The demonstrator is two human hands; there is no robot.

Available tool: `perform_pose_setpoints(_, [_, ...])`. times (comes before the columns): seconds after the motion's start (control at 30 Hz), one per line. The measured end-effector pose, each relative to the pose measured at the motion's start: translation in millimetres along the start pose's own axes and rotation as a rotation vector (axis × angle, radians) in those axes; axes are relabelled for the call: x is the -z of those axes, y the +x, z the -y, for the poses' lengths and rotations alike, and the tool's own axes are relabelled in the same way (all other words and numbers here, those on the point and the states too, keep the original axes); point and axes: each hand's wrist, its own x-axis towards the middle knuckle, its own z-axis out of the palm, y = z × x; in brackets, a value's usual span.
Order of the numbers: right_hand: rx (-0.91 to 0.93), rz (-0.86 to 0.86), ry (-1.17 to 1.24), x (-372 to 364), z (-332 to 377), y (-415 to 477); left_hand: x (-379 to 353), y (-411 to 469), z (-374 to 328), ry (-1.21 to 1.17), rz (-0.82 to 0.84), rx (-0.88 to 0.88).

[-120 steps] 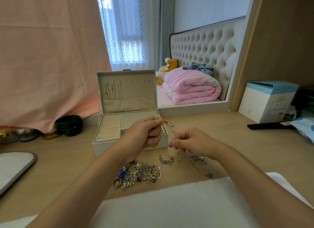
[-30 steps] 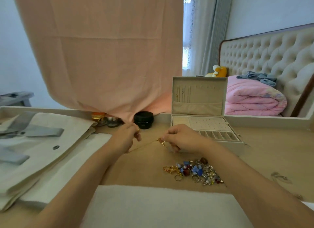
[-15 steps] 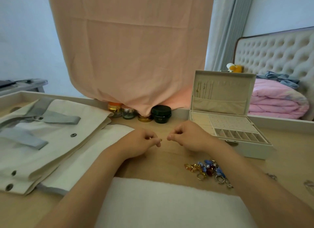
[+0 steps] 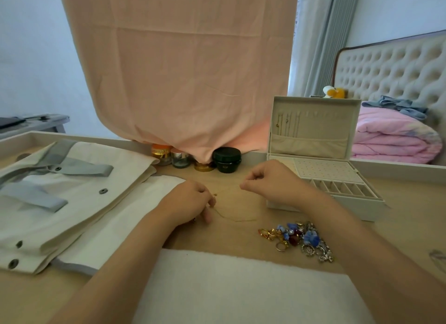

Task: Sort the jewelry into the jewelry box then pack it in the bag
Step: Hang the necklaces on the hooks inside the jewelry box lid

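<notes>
Both hands are closed in a pinch over the surface (image 4: 236,236), close together. The left hand (image 4: 190,200) has its fingers curled, with its fingertips resting low on the surface and holding one end of a thin gold chain (image 4: 233,219). The right hand (image 4: 272,181) sits slightly higher, with thumb and forefinger pressed together on the other part of the chain. The slack of the chain lies in a loose curve on the surface between and just below the two hands.

A pile of jewelry (image 4: 299,239) lies near the right forearm. The jewelry box (image 4: 362,209) stands open just behind the right hand, lid upright. A cream bag (image 4: 79,203) with grey straps lies flat beside the left hand. A white cloth (image 4: 241,287) covers the near edge, and small jars (image 4: 226,159) stand at the back under a hanging pink cloth (image 4: 181,70).
</notes>
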Motion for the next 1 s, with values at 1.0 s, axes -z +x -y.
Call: perform_pose_setpoints(1.0, [0.058,0.105,0.212,-9.0,18.4,-7.9,-2.1,-24.4,-26.5,-0.017,-0.056,-0.325])
